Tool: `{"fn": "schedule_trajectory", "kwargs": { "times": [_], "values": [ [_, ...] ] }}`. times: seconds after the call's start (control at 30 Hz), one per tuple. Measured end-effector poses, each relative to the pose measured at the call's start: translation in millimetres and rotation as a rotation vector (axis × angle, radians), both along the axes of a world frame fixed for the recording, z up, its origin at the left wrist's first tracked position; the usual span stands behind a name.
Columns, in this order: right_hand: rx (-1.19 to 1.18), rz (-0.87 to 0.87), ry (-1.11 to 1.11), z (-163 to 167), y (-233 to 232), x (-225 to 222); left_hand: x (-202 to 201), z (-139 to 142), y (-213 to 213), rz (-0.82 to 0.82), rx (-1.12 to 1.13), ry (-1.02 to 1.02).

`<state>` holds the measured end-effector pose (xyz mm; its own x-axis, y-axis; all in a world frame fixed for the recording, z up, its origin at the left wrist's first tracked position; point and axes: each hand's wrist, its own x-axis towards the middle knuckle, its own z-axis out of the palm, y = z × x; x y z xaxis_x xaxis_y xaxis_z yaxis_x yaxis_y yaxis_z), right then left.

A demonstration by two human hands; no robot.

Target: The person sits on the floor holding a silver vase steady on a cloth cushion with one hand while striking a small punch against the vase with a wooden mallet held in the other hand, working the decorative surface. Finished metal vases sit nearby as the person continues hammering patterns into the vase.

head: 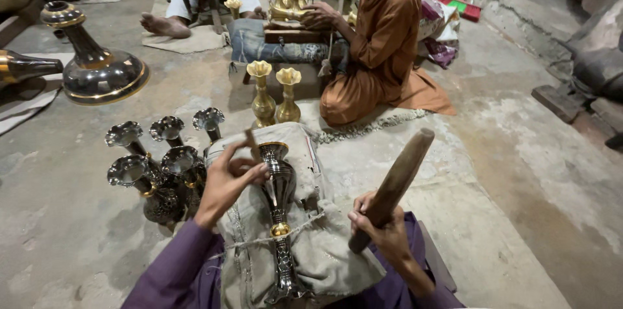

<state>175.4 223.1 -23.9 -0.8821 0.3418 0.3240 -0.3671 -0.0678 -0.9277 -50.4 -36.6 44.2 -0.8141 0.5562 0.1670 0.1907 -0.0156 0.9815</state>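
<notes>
While a dark vase (280, 218) is chiselled, a punch (250, 141) is pinched by the left hand (224, 182), a wooden mallet (391, 187) is gripped in the closed right hand (383, 228); five dark vases (159, 160) stand alongside.

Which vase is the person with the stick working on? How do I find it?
Find the padded cloth cushion on the person's lap. The vase lies flat on it, tied down with string, under the left hand. Unlike the dark vases standing nearby, it lies down.
</notes>
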Motion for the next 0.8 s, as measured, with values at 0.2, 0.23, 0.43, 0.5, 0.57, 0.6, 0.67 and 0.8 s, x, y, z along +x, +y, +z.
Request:
{"fn": "schedule_trajectory", "kwargs": {
  "times": [0.2, 0.23, 0.43, 0.5, 0.57, 0.6, 0.67, 0.8],
  "values": [
    [-0.069, 0.151, -0.325, -24, -3, -9, -22, 25, 42, -0.203, -0.172, 0.212],
    [-0.059, 0.115, -0.359, -24, 1, -10, -24, 29, 47, -0.238, -0.209, 0.237],
    [0.288, -0.159, -0.369, -13, 31, -9, -29, 41, 64, -0.371, -0.449, 0.483],
    [0.551, -0.258, -0.158, -12, 35, -10, -29, 43, 66, -0.400, -0.467, 0.620],
    [0.366, -0.219, -0.220, -14, 36, -13, -29, 44, 68, -0.412, -0.528, 0.651],
    [0.274, -0.199, -0.252, -15, 36, -15, -28, 44, 70, -0.419, -0.558, 0.665],
    [0.367, -0.239, -0.277, -16, 37, -18, -28, 44, 73, -0.442, -0.569, 0.704],
    [0.174, -0.265, -0.435, -13, 39, -22, -26, 45, 75, -0.452, -0.595, 0.759]
  ]
}}
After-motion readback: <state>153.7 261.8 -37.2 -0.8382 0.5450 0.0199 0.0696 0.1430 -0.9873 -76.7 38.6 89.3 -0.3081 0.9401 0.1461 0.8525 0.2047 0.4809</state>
